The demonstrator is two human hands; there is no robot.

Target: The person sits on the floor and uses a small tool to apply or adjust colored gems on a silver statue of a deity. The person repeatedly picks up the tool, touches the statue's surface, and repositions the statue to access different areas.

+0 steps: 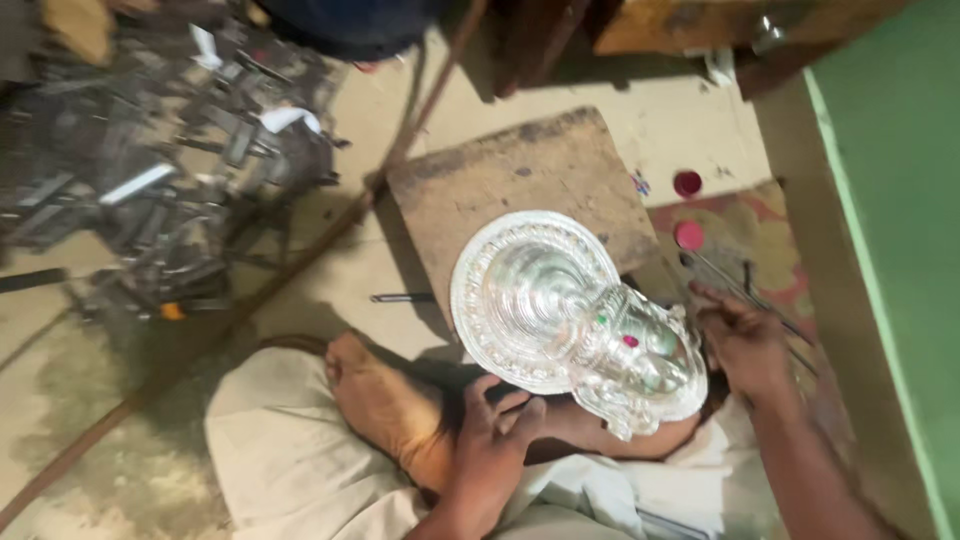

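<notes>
- My left hand (492,440) rests below the silver mask (570,320), fingers curled and close together, fingertips touching its lower edge; I cannot tell whether they actually grip it.
- My right hand (745,345) sits just beside the mask's right side, fingers bent and loosely spread, with thin metal rods (745,290) at the fingertips; whether it pinches one I cannot tell.
- The mask is shiny and embossed: a round ribbed plate with a raised face at its lower right, set with a red and a green stone.
- It lies partly on a worn wooden block (510,190) and partly over my lap.
- My bare foot (385,405) is tucked just left of my left hand, on pale cloth (280,450).
- Two small red caps (688,210) lie on the floor near the block's right edge.
- A heap of dark metal tools (160,170) lies well apart, upper left.
</notes>
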